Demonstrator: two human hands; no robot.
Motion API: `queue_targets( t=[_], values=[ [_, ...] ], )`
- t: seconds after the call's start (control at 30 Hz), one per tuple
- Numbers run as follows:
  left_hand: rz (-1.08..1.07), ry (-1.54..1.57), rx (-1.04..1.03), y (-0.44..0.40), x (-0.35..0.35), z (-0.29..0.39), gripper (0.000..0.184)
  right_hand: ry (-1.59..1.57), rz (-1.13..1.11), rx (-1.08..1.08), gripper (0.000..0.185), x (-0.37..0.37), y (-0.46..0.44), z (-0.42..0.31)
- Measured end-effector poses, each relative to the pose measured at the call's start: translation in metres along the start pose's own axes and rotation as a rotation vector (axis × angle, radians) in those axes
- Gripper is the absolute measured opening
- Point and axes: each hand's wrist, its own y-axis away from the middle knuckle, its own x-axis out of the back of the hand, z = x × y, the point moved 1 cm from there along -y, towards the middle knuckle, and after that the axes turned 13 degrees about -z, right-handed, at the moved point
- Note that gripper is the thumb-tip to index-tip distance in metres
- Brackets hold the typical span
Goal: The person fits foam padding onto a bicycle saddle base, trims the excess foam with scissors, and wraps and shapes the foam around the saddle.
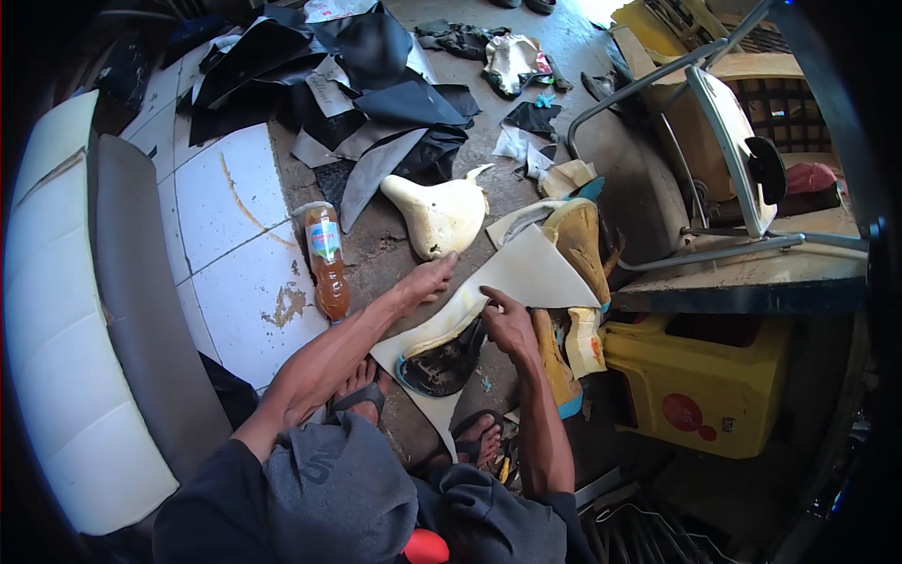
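On the floor between my feet lies a saddle-shaped piece with a dark hollow underside point(442, 365), edged in pale foam and blue. A cream sheet point(536, 268) spreads beneath and beyond it. My right hand point(509, 329) is at the piece's upper right, index finger stretched onto the cream sheet and the other fingers bent and partly hidden. My left hand point(427, 284) has its fingers extended, with the tips at the near edge of a cream foam bicycle saddle point(437, 218). Whether they touch it is hard to tell.
A bottle of orange-brown drink point(326, 263) stands left of my hands. Black and grey material scraps point(376, 103) are piled ahead. Worn yellow foam pieces point(578, 246) lie right, near a yellow crate point(705, 385) and a metal-framed chair point(648, 169). A long padded seat point(150, 301) is at left.
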Motion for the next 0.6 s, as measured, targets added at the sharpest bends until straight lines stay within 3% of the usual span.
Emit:
queue_targets(
  t=[0.07,0.1,0.17,0.23,0.27,0.33,0.37,0.43,0.47,0.53,0.6],
  values=[
    [0.048,-0.705,0.019,0.019,0.018,0.015,0.072,-0.312,0.150,0.010,0.049,0.000,0.020,-0.013],
    [0.290,-0.743,-0.161,0.042,0.009,0.014,0.054,-0.374,0.167,0.043,0.048,-0.003,0.026,-0.012],
    [0.853,-1.049,-0.444,0.077,0.016,0.008,0.060,-0.445,0.186,0.075,0.047,-0.016,0.032,-0.004],
    [1.470,-1.375,-0.427,0.106,0.036,0.013,0.074,-0.501,0.293,0.173,0.045,-0.031,0.036,-0.011],
    [1.508,-1.276,-0.236,0.109,0.056,0.009,0.091,-0.419,0.282,0.142,0.043,-0.037,0.045,-0.021],
    [1.305,-0.925,-0.274,0.092,0.130,-0.020,0.086,-0.445,0.187,0.190,0.042,-0.065,0.034,-0.018],
    [1.318,-0.924,-0.279,0.097,0.131,-0.008,0.086,-0.488,0.137,0.197,0.041,-0.078,0.030,-0.024],
    [0.980,-0.486,-0.015,0.104,0.123,0.010,0.075,-0.482,-0.052,0.228,0.045,-0.099,0.027,-0.033],
    [0.982,-0.490,-0.019,0.098,0.126,0.005,0.075,-0.509,-0.137,0.240,0.048,-0.111,0.024,-0.036],
    [0.978,-0.264,-0.387,0.078,0.140,-0.012,0.065,-0.671,-0.334,0.113,0.053,-0.111,0.047,-0.072],
    [0.908,-0.227,-0.403,0.096,0.092,0.016,0.061,-0.794,-0.420,0.123,0.064,-0.128,0.038,-0.063]
  ],
)
